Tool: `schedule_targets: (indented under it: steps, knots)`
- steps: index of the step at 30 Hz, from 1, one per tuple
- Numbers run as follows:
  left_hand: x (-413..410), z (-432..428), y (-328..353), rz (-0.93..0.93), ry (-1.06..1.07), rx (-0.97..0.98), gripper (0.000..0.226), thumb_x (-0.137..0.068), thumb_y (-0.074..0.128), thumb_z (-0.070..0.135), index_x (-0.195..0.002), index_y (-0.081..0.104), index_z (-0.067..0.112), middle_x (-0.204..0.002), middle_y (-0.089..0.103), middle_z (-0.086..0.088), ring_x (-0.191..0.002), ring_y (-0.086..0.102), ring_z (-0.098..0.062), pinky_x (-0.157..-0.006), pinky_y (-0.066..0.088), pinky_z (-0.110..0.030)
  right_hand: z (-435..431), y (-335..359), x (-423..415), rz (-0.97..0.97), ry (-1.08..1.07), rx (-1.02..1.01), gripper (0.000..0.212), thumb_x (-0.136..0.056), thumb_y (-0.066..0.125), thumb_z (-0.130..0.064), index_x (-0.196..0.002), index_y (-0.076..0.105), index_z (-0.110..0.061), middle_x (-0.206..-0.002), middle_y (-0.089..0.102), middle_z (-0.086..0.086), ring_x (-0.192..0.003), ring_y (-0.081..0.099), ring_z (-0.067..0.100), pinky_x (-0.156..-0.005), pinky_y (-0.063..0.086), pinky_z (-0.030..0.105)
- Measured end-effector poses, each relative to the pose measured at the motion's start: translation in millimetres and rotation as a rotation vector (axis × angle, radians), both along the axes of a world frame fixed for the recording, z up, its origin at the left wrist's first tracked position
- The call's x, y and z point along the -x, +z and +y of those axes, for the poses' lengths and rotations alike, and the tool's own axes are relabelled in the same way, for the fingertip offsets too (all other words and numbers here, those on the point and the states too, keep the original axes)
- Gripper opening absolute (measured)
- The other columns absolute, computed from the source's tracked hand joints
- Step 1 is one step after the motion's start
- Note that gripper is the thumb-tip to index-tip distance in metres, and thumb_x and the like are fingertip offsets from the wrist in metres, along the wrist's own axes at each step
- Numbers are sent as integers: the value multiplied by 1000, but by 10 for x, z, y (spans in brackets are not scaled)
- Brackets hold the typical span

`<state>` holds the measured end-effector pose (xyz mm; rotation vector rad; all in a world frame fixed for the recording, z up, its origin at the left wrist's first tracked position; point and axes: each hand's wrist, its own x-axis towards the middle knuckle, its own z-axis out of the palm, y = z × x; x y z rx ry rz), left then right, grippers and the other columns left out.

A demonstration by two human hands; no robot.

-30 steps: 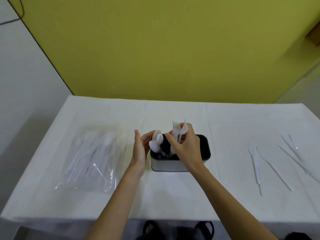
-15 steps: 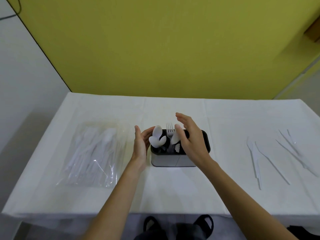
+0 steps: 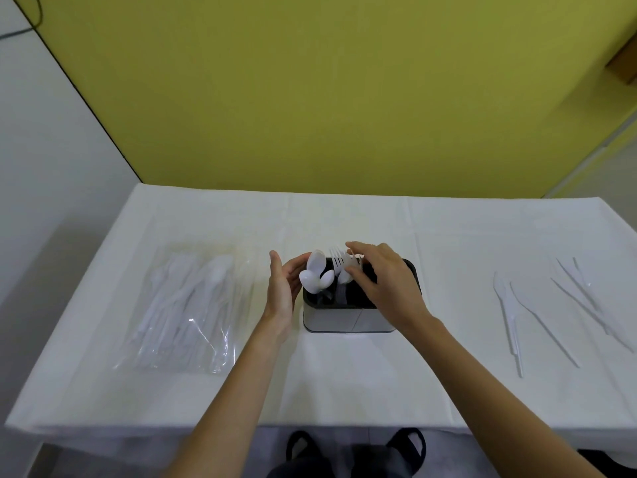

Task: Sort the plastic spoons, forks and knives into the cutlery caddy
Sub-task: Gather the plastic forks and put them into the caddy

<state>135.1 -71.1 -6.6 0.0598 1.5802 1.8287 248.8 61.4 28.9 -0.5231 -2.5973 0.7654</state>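
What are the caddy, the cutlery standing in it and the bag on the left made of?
Caddy: pale grey wall with a soft sheen, brushed metal or satin plastic, cannot tell; black rim looks matte plastic. Spoons and forks: white moulded plastic, glossy highlights on the bowls. Bag: thin clear plastic film, glare streaks, creases, contents showing through.

One caddy (image 3: 344, 319), one clear bag (image 3: 186, 305), at least three spoons (image 3: 315, 270)
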Motion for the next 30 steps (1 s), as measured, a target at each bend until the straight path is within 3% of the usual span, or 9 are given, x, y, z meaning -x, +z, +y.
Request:
schedule_targets:
  steps: [3,5,9,12,17,24,30]
  knots:
    - [9,-3,-2,-4,0,2,71,-99,6,55,-110,67,19,-116,69,0,-114,59,-14,-94,43,-23,25,54,59,-3,30,-77,31,-91,63,-23,-121,63,-14,-99,69,1,-90,55,25,-71,43,33]
    - [14,-3,-4,-6,1,5,71,-99,6,55,-112,66,18,-117,68,-1,-115,59,-14,-95,42,-24,49,79,79,-17,49,-133,30,-92,60,-24,-121,64,-15,-108,68,1,-90,56,25,-70,45,33]
    - [14,-3,15,-7,4,16,69,-100,6,54,-103,67,23,-107,70,6,-108,61,-11,-88,45,-21,53,122,77,-133,36,-110,39,-96,53,-32,-134,53,-23,-118,50,4,-75,51,17,-62,51,38]
    - [3,4,19,0,11,18,67,-100,7,54,-99,68,25,-102,71,10,-105,61,-7,-85,45,-20,7,128,79,-185,48,-74,48,-94,55,-35,-139,46,-21,-117,46,2,-73,48,15,-62,51,40]
    - [12,-10,19,-7,5,17,68,-100,7,55,-102,68,24,-105,71,7,-107,62,-9,-88,45,-22,-26,149,139,-182,31,-50,31,-97,48,-18,-127,56,-18,-114,51,4,-86,59,24,-65,51,41]
    - [7,-11,21,-13,-2,6,69,-100,8,54,-104,68,21,-110,70,1,-110,62,-13,-92,46,-24,64,272,178,-177,108,-27,21,-97,46,-13,-106,65,-12,-104,62,4,-88,59,25,-72,49,43]
    - [0,-19,55,-11,-4,1,68,-100,9,54,-101,69,22,-105,72,4,-107,62,-11,-89,46,-22,74,218,212,-242,123,-24,27,-97,42,-13,-114,64,-14,-111,66,3,-102,58,24,-77,48,38]
